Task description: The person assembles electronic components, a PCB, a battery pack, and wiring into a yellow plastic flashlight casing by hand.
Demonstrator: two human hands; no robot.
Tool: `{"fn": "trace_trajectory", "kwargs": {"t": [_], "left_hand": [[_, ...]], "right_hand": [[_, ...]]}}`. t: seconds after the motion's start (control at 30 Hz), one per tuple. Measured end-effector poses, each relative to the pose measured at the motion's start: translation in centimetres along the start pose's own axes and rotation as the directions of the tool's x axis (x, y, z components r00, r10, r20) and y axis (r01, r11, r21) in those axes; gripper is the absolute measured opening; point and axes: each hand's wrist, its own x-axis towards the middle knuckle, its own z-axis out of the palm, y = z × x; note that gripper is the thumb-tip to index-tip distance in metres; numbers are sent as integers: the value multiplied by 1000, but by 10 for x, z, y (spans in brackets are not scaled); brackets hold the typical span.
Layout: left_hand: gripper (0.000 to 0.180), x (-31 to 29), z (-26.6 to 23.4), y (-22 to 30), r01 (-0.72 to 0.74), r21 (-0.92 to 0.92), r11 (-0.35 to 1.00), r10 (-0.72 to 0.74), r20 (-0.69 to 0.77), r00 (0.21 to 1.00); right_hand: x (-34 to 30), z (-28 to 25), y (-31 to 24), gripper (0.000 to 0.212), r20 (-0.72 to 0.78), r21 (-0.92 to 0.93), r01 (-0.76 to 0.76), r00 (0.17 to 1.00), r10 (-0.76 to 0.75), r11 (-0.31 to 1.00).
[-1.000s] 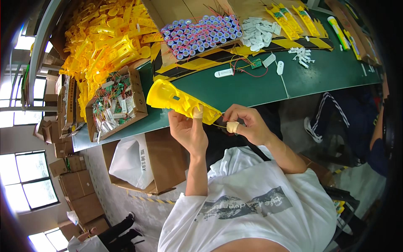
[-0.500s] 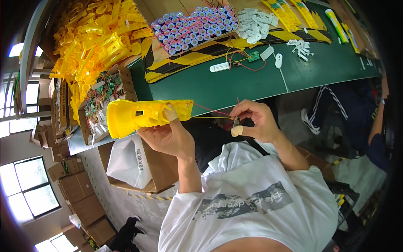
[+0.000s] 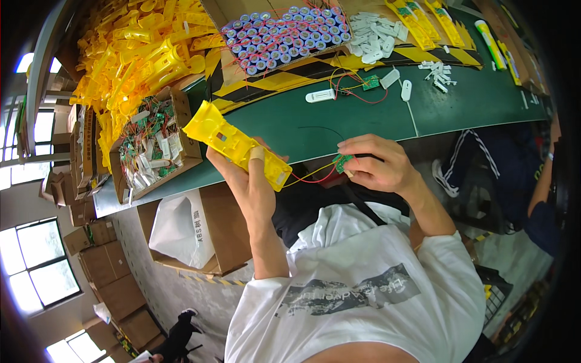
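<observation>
above the green bench [image 3: 363, 124] — left hand [image 3: 251, 175] grips yellow housing [image 3: 236, 144], right hand [image 3: 378, 163] pinches circuit board [image 3: 344, 162].

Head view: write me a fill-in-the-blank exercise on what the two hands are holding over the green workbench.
1. The left hand grips a long plastic housing whose colour is ____.
2. The right hand pinches a small circuit board whose colour is ____.
3. Thin red and yellow ____ run from the housing to the circuit board.
4. The cardboard box at the left end of the green workbench holds many small green ____.

Missing words: yellow; green; wires; circuit boards
</observation>
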Motion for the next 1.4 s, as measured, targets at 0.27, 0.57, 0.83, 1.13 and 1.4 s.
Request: {"fn": "trace_trajectory", "kwargs": {"t": [0.27, 0.57, 0.83, 1.13, 1.4], "left_hand": [[70, 9, -10, -6, 81, 1, 997, -81, 56, 995], [30, -6, -27, -24, 345, 58, 937, -288, 688, 666], [14, -24, -20, -35, 322, -89, 942, -245, 471, 847], [13, -34, -4, -42, 304, -44, 952, -271, 340, 900], [12, -26, -9, -49, -39, 134, 990, -7, 323, 946]], "right_hand": [[18, -5, 6, 24, 73, 79, -11, 997, 5, 997], [49, 0, 10, 26, 125, 323, -7, 992, -35, 946], [51, 13, 17, 33, 325, 447, -279, 936, 136, 850], [17, 46, -14, 35, 353, 753, -622, 658, 665, 216], [3, 35, -5, 29, 407, 693, -685, 629, 662, 225]]}}
